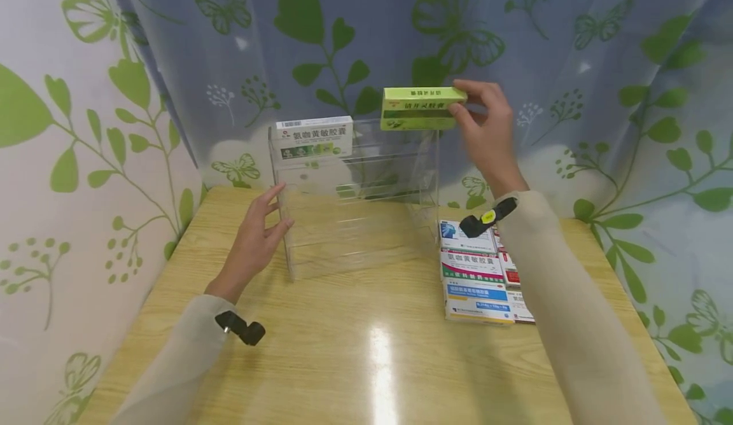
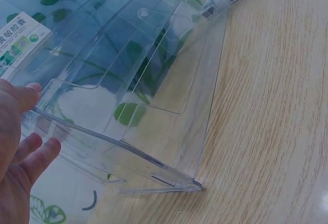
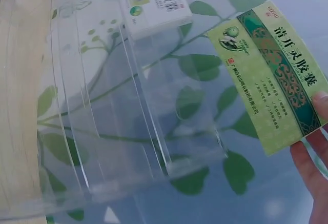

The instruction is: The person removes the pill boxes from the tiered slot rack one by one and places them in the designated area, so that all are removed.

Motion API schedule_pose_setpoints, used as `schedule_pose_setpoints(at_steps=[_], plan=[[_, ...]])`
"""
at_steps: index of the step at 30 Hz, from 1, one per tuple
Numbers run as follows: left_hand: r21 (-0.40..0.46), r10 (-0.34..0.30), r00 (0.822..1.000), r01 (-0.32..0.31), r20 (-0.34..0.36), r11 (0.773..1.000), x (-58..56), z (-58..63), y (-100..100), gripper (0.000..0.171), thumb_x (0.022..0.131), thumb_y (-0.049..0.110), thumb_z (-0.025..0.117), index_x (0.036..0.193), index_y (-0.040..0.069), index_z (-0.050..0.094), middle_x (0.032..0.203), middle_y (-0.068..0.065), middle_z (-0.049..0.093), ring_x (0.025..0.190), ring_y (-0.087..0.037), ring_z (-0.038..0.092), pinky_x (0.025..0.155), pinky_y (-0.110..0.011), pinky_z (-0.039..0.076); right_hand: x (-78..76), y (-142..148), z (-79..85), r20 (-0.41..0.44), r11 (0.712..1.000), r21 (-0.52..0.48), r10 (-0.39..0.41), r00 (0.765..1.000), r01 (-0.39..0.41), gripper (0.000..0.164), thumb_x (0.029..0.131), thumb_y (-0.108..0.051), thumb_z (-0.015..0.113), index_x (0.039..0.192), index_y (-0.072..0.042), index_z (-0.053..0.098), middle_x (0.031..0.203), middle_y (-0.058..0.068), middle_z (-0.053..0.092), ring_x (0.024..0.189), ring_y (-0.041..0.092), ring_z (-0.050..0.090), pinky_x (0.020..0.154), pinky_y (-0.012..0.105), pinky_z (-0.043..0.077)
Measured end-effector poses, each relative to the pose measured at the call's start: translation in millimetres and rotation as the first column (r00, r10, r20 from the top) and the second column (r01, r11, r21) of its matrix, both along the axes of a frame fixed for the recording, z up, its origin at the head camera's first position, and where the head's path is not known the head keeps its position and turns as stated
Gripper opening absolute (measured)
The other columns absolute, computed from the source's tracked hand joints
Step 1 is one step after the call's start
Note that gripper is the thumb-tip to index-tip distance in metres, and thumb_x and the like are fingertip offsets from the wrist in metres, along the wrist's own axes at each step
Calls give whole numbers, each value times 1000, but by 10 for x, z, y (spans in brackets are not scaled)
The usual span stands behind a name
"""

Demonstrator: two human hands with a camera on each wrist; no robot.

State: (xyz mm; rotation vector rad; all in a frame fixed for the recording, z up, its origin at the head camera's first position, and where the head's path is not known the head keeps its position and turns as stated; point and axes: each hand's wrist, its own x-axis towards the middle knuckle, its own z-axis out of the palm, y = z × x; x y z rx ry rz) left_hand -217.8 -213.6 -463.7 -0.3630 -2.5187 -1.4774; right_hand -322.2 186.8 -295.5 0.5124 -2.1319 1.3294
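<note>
A clear plastic tiered display rack [image 1: 355,205] stands on the table. My left hand [image 1: 252,240] is at its left side panel, the panel's front edge between thumb and fingers [image 2: 43,157]. In its top tier, at the left end, sits a white medicine box [image 1: 315,140]. My right hand [image 1: 487,126] pinches a green medicine box [image 1: 420,108] by its right end. That box is held up at the right end of the top tier, apart from the white one. Its printed front shows in the right wrist view, beyond the rack's upper edge.
Several medicine boxes [image 1: 475,298] lie in stacks on the wooden table [image 1: 343,348], right of the rack and partly behind my right forearm. A curtain [image 1: 366,24] with green leaves and butterflies hangs behind the rack and along both sides.
</note>
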Motion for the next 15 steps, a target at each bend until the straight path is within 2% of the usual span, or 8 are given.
schedule_pose_setpoints(at_steps=[8, 11, 15], plan=[[0, -5, 1000, 5, -3, 1000, -4, 6, 19, 77, 111, 12, 64, 173, 37, 26, 174, -21, 28, 154, -48, 43, 112, -65, 58, 456, 550, -103, 80, 997, 5, -76, 994, 76, 37, 107, -14, 71, 144, -9, 70, 128, -17, 60, 120, 3, 62, 98, 15, 59], [-2, -1, 1000, 1, -4, 1000, -5, -5, 11, 77, 111, 12, 64, 173, 38, 26, 174, -21, 28, 154, -48, 43, 111, -65, 58, 646, 763, -204, 122, 992, 52, -124, 985, 118, 38, 108, -16, 71, 145, -10, 70, 125, -22, 58, 118, -1, 61, 97, 11, 57], [1, 1, 1000, -1, -1, 1000, -14, -25, -6, 77, 111, 13, 64, 173, 41, 26, 174, -20, 28, 155, -48, 43, 111, -66, 58, 877, 1055, -425, 195, 984, 111, -161, 967, 141, 39, 108, -19, 71, 146, -7, 69, 125, -25, 57, 116, -4, 59, 96, 7, 54]])
